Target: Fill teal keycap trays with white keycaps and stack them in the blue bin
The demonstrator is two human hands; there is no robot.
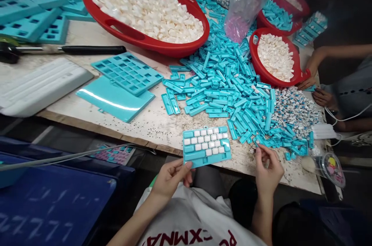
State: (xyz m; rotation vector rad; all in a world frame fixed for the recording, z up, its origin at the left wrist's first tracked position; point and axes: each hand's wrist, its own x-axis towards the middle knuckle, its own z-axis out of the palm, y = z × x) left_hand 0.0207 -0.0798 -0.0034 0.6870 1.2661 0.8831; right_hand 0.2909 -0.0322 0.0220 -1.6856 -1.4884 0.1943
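My left hand (173, 176) grips the lower left corner of a small turquoise toy keyboard (194, 155), thumb on top. White keys fill its middle rows, and turquoise key pieces line its left side and ends. Several square openings show along its bottom edge. My right hand (269, 168) is at the table's front edge, thumb and fingers pinched together beside the loose turquoise key pieces (229, 83). Something tiny and pale seems to be at those fingertips, too small to make out.
A big red basket (128, 40) and a smaller red basket (258, 63) hold white keycaps. Keyboard panels (128, 73) lie left, near a white keyboard-shaped block (43, 87) and a black-handled tool (93, 49). Tiny white-and-blue parts (296, 110) lie right, near another person's hands (322, 96).
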